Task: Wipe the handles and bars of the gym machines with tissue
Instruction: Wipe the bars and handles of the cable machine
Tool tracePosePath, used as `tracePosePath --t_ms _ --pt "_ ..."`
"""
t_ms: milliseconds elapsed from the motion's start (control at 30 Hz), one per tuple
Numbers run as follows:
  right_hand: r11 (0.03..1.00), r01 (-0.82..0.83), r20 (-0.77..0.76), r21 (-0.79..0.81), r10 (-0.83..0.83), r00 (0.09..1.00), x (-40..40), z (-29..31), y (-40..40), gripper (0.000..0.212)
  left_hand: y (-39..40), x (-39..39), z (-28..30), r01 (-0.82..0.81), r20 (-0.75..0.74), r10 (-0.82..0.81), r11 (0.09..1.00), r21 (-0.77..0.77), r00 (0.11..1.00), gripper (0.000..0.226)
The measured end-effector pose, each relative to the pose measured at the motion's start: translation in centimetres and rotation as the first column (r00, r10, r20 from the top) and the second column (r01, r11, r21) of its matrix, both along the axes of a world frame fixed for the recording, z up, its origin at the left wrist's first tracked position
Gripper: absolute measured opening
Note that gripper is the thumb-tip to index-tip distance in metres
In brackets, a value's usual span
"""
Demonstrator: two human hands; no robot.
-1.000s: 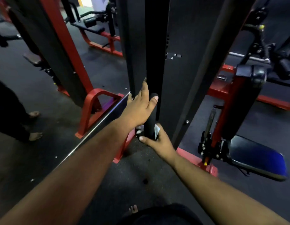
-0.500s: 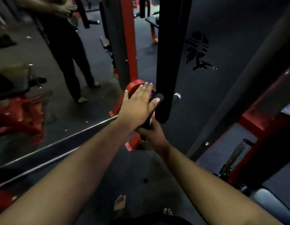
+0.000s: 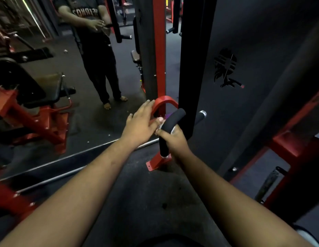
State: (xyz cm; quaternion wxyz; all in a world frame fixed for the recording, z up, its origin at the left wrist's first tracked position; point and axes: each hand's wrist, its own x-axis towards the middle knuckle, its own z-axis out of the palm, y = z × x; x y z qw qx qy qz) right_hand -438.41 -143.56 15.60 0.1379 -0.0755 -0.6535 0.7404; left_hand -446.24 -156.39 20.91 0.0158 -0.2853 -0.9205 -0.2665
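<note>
Black rubber floor (image 3: 137, 196) underfoot, dim gym, and a wall mirror (image 3: 69, 111) on the left reflecting a red bench frame and the person. Red-and-black machine frame (image 3: 196, 68) stands dead ahead. Low against it sits the handle (image 3: 170, 122), a curved black foam bar: its long axis climbs from a chrome-capped lower end, then bends up and right toward the frame. Right hand (image 3: 174, 141) grips it mid-length, white tissue (image 3: 173, 131) peeking from under the fingers. Left hand (image 3: 140, 124) is just beside, fingers straight and spread, thumb touching near the bar.
</note>
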Motion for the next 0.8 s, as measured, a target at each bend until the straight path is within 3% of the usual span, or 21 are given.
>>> tracePosePath --t_ms 100,233,300,367,433,500,567,633,667,733,800 --pt "0.98 0.0 0.085 0.2 -0.018 0.996 1.8 -3.5 -0.8 0.023 -1.9 0.3 -1.5 -0.002 0.068 0.0 0.999 0.037 0.998 0.064" --pt "0.912 -0.085 0.219 0.402 -0.006 0.976 3.5 -7.3 0.9 0.044 -3.0 1.8 -3.9 0.072 0.075 -0.073 0.997 0.015 0.995 0.059" --pt "0.897 -0.075 0.246 0.435 -0.038 0.969 4.1 -7.1 2.9 0.03 -2.7 2.2 -4.9 0.119 0.073 -0.12 0.993 0.01 0.99 0.06" --pt "0.875 0.067 0.194 0.479 -0.18 0.964 4.7 -4.7 4.1 0.018 -2.0 2.3 -5.6 0.141 0.14 -0.145 0.989 0.039 0.979 0.06" --pt "0.729 0.358 -0.037 0.583 -0.417 0.908 4.7 -1.2 5.2 0.02 -1.0 2.4 -6.0 0.163 0.232 -0.19 0.978 0.13 0.954 0.057" --pt "0.577 0.527 -0.292 0.624 -0.453 0.842 3.9 2.4 5.4 0.032 -0.3 2.5 -6.4 0.17 0.27 -0.225 0.962 0.212 0.936 0.052" --pt "0.424 0.47 -0.385 0.774 -0.275 0.881 2.5 4.0 5.2 0.05 -0.2 2.6 -6.7 0.13 0.283 -0.209 0.953 0.275 0.936 0.044" --pt "0.244 0.33 -0.308 0.912 -0.123 0.943 1.1 2.8 4.6 0.066 -0.3 2.5 -6.9 0.081 0.298 -0.186 0.94 0.332 0.936 0.036" --pt "0.236 0.285 -0.264 0.929 -0.118 0.957 0.9 1.6 4.0 0.073 -0.4 2.3 -7.0 0.066 0.31 -0.185 0.932 0.357 0.933 0.035" --pt "0.357 0.249 -0.205 0.9 -0.156 0.966 1.3 -0.2 2.4 0.081 -0.8 2.1 -7.2 0.049 0.315 -0.187 0.916 0.397 0.93 0.033" --pt "0.368 0.18 -0.174 0.912 -0.051 0.983 2.3 -1.6 1.1 0.08 -1.0 2.0 -7.5 0.043 0.296 -0.184 0.905 0.424 0.937 0.032"
